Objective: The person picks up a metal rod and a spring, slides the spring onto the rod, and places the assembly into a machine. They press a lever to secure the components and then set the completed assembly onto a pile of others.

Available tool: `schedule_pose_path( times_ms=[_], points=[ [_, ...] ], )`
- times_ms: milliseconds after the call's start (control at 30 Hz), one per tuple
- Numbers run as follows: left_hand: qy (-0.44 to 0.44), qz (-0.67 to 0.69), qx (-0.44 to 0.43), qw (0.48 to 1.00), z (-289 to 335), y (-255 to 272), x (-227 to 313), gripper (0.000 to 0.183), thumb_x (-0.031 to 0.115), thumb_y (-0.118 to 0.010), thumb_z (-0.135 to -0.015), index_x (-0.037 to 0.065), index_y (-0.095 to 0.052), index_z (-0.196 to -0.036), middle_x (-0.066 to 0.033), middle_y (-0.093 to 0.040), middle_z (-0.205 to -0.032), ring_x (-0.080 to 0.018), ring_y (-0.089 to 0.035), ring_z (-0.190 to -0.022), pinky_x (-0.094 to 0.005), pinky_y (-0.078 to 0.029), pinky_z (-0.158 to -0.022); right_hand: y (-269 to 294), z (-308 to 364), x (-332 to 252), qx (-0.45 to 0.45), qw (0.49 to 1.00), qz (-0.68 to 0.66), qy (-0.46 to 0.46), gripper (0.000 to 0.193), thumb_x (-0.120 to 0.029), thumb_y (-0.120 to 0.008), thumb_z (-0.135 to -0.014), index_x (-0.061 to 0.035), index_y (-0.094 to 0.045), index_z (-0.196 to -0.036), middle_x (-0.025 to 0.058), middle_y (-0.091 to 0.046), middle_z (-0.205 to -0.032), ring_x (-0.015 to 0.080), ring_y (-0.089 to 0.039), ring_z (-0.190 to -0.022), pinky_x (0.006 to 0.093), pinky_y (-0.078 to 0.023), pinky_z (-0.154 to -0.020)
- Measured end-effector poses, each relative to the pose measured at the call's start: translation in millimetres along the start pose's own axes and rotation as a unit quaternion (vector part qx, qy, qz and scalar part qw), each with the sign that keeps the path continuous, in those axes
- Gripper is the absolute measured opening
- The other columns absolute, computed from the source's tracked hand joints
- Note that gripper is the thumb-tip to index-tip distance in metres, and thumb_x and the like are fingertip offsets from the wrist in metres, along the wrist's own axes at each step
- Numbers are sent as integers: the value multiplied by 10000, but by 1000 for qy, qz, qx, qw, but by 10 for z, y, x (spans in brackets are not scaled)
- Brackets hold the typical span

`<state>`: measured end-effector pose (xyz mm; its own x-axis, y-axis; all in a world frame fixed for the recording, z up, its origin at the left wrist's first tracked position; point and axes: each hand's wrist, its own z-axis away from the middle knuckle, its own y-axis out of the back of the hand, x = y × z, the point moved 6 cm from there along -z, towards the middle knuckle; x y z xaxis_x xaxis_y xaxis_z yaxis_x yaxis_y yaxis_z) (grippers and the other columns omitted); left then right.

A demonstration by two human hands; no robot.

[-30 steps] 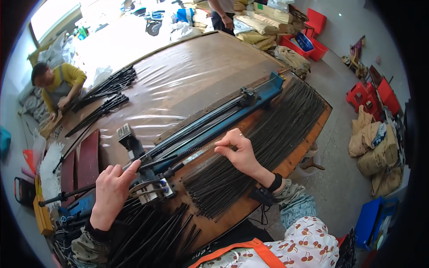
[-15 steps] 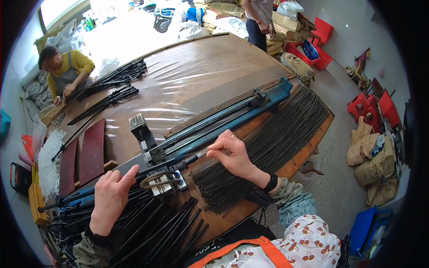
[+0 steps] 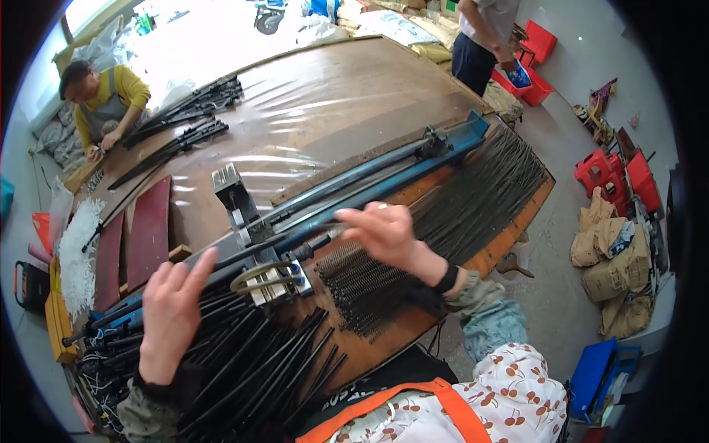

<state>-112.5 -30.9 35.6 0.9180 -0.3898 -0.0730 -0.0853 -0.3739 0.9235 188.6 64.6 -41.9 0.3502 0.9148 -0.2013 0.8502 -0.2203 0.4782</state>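
Observation:
My left hand (image 3: 171, 314) lies over a long black tube (image 3: 235, 283), fingers curled across it and the thumb stretched out; the fingertips are hidden. The tube runs towards the clamp block (image 3: 269, 286) of a bench fixture. My right hand (image 3: 385, 238) hovers beside the dark tube end (image 3: 319, 242), right of the clamp, slightly blurred, with fingers stretched and apart and nothing visible in them. Below and right of it lie rows of long, thin, dark coil springs (image 3: 473, 207). Loose black tubes (image 3: 251, 369) are heaped near my left forearm.
A blue rail (image 3: 384, 188) extends to the far right of the wooden table (image 3: 332, 96). Dark red boards (image 3: 151, 232) and a white pile (image 3: 77, 251) sit left. One person in yellow works at far left; another stands at far right beside red bins (image 3: 538, 90).
My right hand has risen slightly and its pinched fingers have spread. My left hand has shifted a little up and left. The standing person has moved right, reaching towards a bin.

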Motion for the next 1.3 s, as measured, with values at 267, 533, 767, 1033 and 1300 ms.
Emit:
schedule_pose_path(
  times_ms=[267, 533, 767, 1033, 1300],
  points=[
    [185, 65, 102, 975, 359, 343, -862, 254, 59, -628, -980, 30, -618, -1232, -174, -644, -961, -352, -626, -886, -422, -509, -784, -174, 9, 521, -17, 995, 65, -79, 252, -105, -730, -907, -100, -710, -1158, 141, -669, -828, 290, -663, -683, 373, -529, -610],
    [128, -4, 184, 975, 532, 898, -946, 205, 81, -637, -1003, -14, -653, -1184, -196, -660, -959, -363, -630, -834, -392, -513, -765, -1427, -822, 158, -182, 899, -342, -205, 138, -120, -661, -998, -6, -727, -1039, 50, -730, -858, 93, -672, -787, 248, -533, -706],
    [213, 13, 127, 969, 1287, 764, -1198, 245, 68, -641, -997, 15, -648, -1236, -182, -638, -904, -323, -618, -767, -378, -496, -697, -1890, -999, 27, -224, 958, -176, -37, 157, -338, -754, -893, -189, -802, -912, 1, -703, -806, 154, -638, -956, 368, -332, -1011],
    [250, 60, 96, 962, 1339, 487, -1328, 281, 61, -652, -987, 25, -645, -1265, -170, -614, -860, -284, -577, -700, -379, -480, -664, -2049, -1037, -47, -289, 941, -174, -22, 108, -225, -789, -871, -121, -785, -897, 23, -726, -841, 216, -644, -886, 393, -461, -892],
    [255, 72, 77, 961, 1243, 347, -1357, 282, 44, -666, -971, 17, -655, -1252, -184, -651, -916, -301, -630, -759, -356, -509, -703, -1991, -1105, -53, -291, 941, -170, -10, 166, -301, -714, -927, -144, -767, -909, 11, -697, -813, 210, -634, -905, 381, -404, -947]
  ],
)
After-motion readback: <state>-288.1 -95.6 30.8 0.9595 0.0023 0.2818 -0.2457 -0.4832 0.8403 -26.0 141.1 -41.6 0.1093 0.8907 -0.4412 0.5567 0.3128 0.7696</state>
